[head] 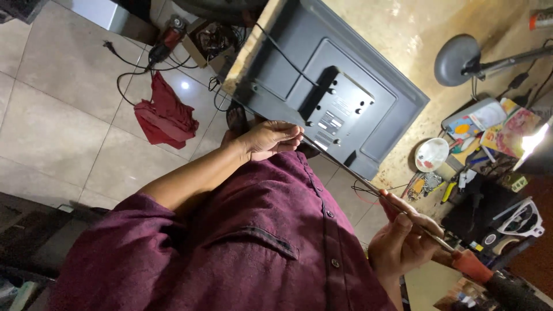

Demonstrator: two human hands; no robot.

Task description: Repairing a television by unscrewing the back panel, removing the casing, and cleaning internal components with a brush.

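Warm dim light, harsh lamp (533, 141) glare at right edge, soft blur throughout.

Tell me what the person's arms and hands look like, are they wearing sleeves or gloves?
No gloves: both the left hand and the right hand are bare. The person wears a dark maroon shirt with buttons down the front and a chest pocket. Its sleeve ends around the elbow, so the forearm is uncovered. No watch or rings show.

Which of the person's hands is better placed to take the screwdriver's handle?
Probably the right hand: it grips the screwdriver shaft just beside the red handle, while the left hand pinches the far tip near the television back.
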